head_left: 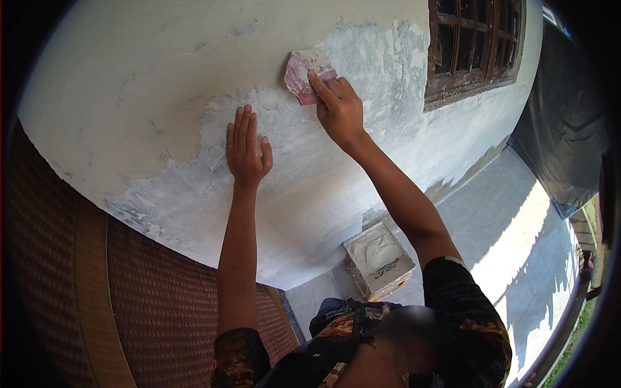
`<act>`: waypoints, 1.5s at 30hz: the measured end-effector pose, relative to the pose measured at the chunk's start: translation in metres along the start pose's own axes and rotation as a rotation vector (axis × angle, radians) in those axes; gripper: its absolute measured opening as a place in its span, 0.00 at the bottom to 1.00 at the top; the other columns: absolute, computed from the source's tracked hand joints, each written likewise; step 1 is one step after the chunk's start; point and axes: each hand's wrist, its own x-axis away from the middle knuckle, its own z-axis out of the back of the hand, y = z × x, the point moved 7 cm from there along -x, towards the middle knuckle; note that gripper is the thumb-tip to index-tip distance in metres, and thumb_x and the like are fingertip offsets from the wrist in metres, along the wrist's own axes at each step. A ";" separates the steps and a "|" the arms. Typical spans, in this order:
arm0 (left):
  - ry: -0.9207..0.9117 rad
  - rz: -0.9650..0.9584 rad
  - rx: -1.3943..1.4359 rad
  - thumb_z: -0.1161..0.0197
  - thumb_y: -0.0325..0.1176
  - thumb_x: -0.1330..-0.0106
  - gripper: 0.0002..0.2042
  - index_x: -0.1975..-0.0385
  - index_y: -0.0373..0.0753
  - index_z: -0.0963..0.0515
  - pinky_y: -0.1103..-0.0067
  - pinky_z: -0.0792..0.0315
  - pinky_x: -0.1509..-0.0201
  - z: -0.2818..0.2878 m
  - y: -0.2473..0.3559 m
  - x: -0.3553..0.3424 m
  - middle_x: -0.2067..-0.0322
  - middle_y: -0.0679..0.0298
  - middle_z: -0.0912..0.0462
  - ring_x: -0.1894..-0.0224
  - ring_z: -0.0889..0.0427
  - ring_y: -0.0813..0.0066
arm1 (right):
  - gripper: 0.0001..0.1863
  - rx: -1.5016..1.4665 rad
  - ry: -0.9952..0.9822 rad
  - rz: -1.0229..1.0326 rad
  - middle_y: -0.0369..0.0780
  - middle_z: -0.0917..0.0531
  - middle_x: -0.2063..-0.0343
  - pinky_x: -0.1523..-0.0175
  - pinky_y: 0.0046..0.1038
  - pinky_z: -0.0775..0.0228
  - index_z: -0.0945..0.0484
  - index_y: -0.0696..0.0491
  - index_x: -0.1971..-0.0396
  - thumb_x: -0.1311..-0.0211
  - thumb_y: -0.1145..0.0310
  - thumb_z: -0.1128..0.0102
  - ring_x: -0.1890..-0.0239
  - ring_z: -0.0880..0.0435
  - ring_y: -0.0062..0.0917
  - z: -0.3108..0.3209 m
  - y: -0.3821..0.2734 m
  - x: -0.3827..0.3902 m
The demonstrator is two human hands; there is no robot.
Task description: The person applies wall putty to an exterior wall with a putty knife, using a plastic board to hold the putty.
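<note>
Black, brown-patterned short sleeves (469, 310) fill the near lower part of the head view, with both bare forearms reaching up from them. Ahead, the left hand (246, 152) lies palm toward the plastered wall (129, 71), its four fingers straight and close together, its thumb held out. Up and to its right, the right hand (341, 110) grips a flat pinkish-red scraper (299, 77), smeared with white, index finger stretched along it; the scraper is against the wall, left of that hand's knuckles. Patchy grey-white putty (372, 58) spreads around both hands. Right of the right hand is a brown wooden-framed window (475, 48). Below the hands, beside the right forearm, a square tub (391, 288) holds white paste (375, 249). Woven brown panelling (162, 291) stands below and left of the left hand.
</note>
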 end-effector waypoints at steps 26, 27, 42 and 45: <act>-0.005 -0.001 0.006 0.49 0.30 0.35 0.22 0.40 0.32 0.29 0.64 0.47 0.27 0.000 0.001 0.001 0.36 0.54 0.28 0.30 0.34 0.58 | 0.36 -0.039 -0.073 -0.068 0.36 0.28 0.78 0.71 0.30 0.28 0.21 0.49 0.43 0.61 0.84 0.36 0.72 0.26 0.30 -0.005 -0.020 0.036; -0.007 -0.001 0.007 0.49 0.30 0.35 0.22 0.40 0.32 0.29 0.64 0.47 0.27 0.000 0.000 0.001 0.36 0.54 0.28 0.30 0.34 0.58 | 0.35 0.025 -0.030 -0.029 0.35 0.29 0.78 0.75 0.29 0.28 0.21 0.49 0.44 0.60 0.83 0.35 0.72 0.26 0.28 -0.003 -0.018 0.025; -0.010 -0.003 0.004 0.49 0.30 0.35 0.22 0.40 0.32 0.29 0.63 0.46 0.27 -0.001 -0.001 0.002 0.36 0.54 0.28 0.30 0.33 0.58 | 0.33 0.092 -0.030 0.030 0.34 0.29 0.79 0.76 0.28 0.27 0.20 0.48 0.45 0.59 0.82 0.37 0.72 0.24 0.26 0.003 -0.010 0.009; -0.005 -0.005 0.013 0.49 0.30 0.35 0.22 0.40 0.32 0.29 0.63 0.47 0.26 -0.005 0.000 0.002 0.36 0.54 0.28 0.30 0.33 0.58 | 0.34 0.130 -0.050 0.139 0.34 0.28 0.78 0.74 0.27 0.27 0.20 0.46 0.44 0.57 0.83 0.37 0.72 0.26 0.27 -0.014 -0.001 0.006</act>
